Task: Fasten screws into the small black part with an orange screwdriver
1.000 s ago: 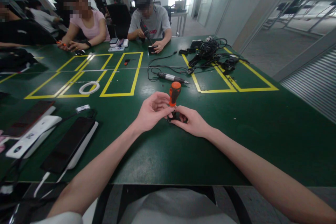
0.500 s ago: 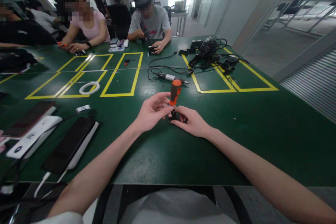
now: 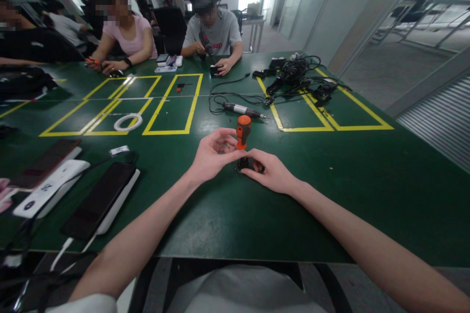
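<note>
Lying nearest, lower left: a dark phone [image 3: 99, 200] on a pale base, with a white device [image 3: 51, 188] just beside it and cords trailing off the bench [image 3: 330, 195] edge.
Left hand, centre of frame: the left hand [image 3: 213, 156] has its grip clamped, fingertips only, low on the handle of an orange-handled screwdriver [image 3: 243, 131].
Screwdriver: it stands close to upright, with its tip down in a small black part [image 3: 245, 164]. The tip itself is hidden by the fingers.
Right hand, just right of centre: the right hand [image 3: 271, 173] has its grip closed about the small black part, pinning it to the bench.
Step in hand: judging by the pose, hand-driving at a fastener in the part, with the tool seated and the work steadied.
What a further turn calls for: probably a plumb shaft, steady downward pressure, and a right hand firm enough to stop the part spinning.
Middle distance, left of centre: a ring of white tape [image 3: 127, 122] lies inside a yellow-taped box [image 3: 191, 107].
Just beyond the hands: a corded powered driver [image 3: 242, 109] lies on its side.
Upper right: a tangle of black cables [image 3: 293, 76].
Far edge, top of frame: two co-workers are seated, one in a grey shirt [image 3: 220, 39] bent over a tool and one in a pink shirt [image 3: 132, 39].
</note>
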The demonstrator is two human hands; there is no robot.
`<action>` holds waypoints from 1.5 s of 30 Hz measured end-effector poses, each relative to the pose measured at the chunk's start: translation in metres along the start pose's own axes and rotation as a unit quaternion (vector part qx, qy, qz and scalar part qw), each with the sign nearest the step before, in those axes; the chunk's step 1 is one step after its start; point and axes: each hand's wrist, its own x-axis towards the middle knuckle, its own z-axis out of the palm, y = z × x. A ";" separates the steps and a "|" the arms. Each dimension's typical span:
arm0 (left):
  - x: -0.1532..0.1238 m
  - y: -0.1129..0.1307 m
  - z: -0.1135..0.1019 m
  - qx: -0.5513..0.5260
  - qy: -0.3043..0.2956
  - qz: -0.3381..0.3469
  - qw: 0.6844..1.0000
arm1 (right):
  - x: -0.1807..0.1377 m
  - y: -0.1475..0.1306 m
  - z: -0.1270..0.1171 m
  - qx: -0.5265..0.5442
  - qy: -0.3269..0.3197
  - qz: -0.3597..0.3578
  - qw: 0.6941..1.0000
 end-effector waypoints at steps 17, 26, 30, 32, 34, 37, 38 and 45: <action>-0.002 0.002 -0.006 -0.012 -0.089 -0.039 0.995 | 0.000 0.003 0.003 -0.014 0.003 -0.008 1.000; 0.000 0.001 -0.005 -0.023 -0.059 -0.055 0.996 | 0.000 0.001 0.002 -0.009 0.009 -0.009 1.000; 0.001 0.000 -0.003 -0.049 -0.056 -0.054 0.996 | 0.000 0.002 0.002 -0.012 0.008 -0.008 1.000; 0.001 -0.002 -0.002 -0.058 -0.054 -0.051 0.996 | 0.000 0.002 0.002 -0.015 0.005 -0.007 1.000; 0.001 -0.003 -0.001 -0.061 -0.054 -0.049 0.996 | 0.000 0.002 0.001 -0.015 0.002 -0.008 1.000; 0.000 -0.003 -0.001 -0.070 -0.062 -0.042 0.995 | 0.000 0.001 0.002 -0.010 0.003 -0.005 1.000; 0.000 -0.002 -0.001 -0.072 -0.069 -0.040 0.994 | 0.000 0.001 0.002 -0.009 0.004 -0.004 1.000; -0.001 0.002 -0.003 -0.035 -0.091 -0.050 0.994 | 0.000 0.002 0.002 -0.004 0.001 -0.002 1.000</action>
